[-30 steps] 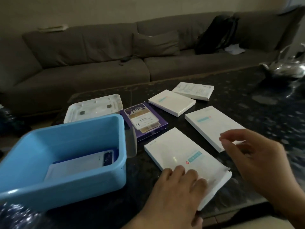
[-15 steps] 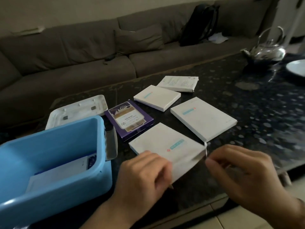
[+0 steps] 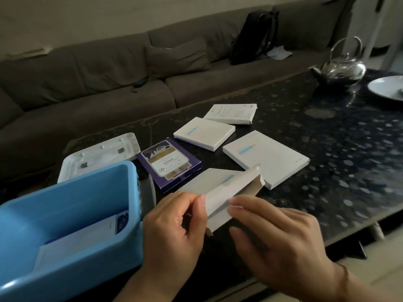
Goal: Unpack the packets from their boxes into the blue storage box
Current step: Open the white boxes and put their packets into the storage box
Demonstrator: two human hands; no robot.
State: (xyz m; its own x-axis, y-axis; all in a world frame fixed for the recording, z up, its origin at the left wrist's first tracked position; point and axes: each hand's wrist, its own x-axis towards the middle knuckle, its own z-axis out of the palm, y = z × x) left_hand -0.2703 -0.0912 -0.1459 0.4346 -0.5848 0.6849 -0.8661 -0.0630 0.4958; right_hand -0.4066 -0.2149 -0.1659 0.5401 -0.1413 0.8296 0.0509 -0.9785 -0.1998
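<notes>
My left hand pinching the white box, right hand fingertips lifting its flap (near table edge), blue storage box beside.

We see the left hand and right hand at lower centre, holding a white box with its end flap lifted open. The left hand pinches the near edge; the right hand's fingertips touch the open end. The blue bin fills the lower left, a packet lying inside. Above it lies a white lid. A purple box sits at centre, three more white boxes beyond it. A kettle and plate stand upper right on the dark table.
</notes>
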